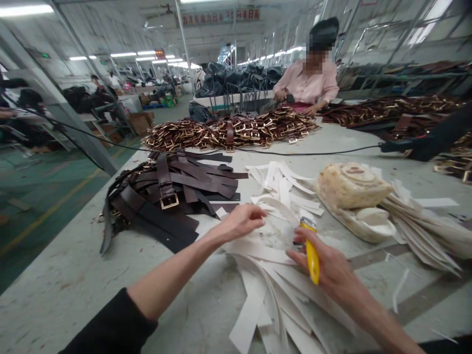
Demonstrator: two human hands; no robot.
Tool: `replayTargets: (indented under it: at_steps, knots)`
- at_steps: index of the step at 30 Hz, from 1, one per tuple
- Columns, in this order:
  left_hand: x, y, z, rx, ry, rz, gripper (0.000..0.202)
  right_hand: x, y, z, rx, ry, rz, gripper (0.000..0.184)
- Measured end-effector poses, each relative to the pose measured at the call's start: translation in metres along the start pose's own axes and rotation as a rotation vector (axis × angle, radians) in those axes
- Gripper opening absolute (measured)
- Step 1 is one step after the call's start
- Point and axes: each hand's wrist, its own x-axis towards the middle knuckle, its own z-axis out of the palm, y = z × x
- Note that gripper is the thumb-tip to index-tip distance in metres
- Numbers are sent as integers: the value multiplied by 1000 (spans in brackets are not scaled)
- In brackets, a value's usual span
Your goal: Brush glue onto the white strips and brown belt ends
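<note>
My right hand (326, 263) grips a paintbrush (312, 258) with a yellow handle and a metal band; the bristles point away from me and are hard to make out. My left hand (243, 221) hovers just left of it, fingers loosely curled, thumb and fingertips slightly apart, with nothing seen between them. Below and between both hands lies a loose fan of white strips (258, 290). More white strips (282, 189) are spread beyond my fingertips. To the left, a pile of dark brown leather straps (184, 179) lies with a gold buckle (169, 201) on top.
Right of the strips sits a crusted, pale yellowish container (354, 184), beside bundled white strips (424, 236). A black cable (302, 153) crosses the table (155, 285). Beyond it lies a long heap of buckled straps (236, 130), where a person in pink (308, 81) works.
</note>
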Motion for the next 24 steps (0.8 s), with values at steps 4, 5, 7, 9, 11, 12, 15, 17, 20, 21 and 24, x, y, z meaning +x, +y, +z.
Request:
replayTargets:
  at_steps: [4,5,7,9,11,12,15,17,20,21,24]
  knots:
    - [-33,4,5,30,-203,66,34,1,-7,4,176,14,-16,32]
    - [-35,6,2,34,-216,73,37,1,-8,-2,191,72,-15,32]
    - [-37,9,-7,31,-191,58,36,-1,-5,-18,179,194,4,35]
    - [-33,11,-14,-22,-172,20,25,-2,6,-33,140,257,32,38]
    - [-27,11,-14,-138,-209,-10,14,-3,22,-43,102,272,50,41]
    - [-23,11,-11,-213,-245,-22,15,-3,30,-46,81,276,51,41]
    - [-8,9,10,-408,-319,-129,21,-6,42,-57,8,285,51,40]
    - [1,7,27,-481,-310,-269,22,-9,37,-71,-110,312,65,44]
    - [12,3,47,-537,-252,-424,21,-12,17,-92,-280,409,149,50]
    - [15,2,51,-559,-244,-451,21,-12,10,-96,-260,446,170,50]
    - [21,-4,57,-622,-250,-504,22,-1,-3,-85,55,370,199,49]
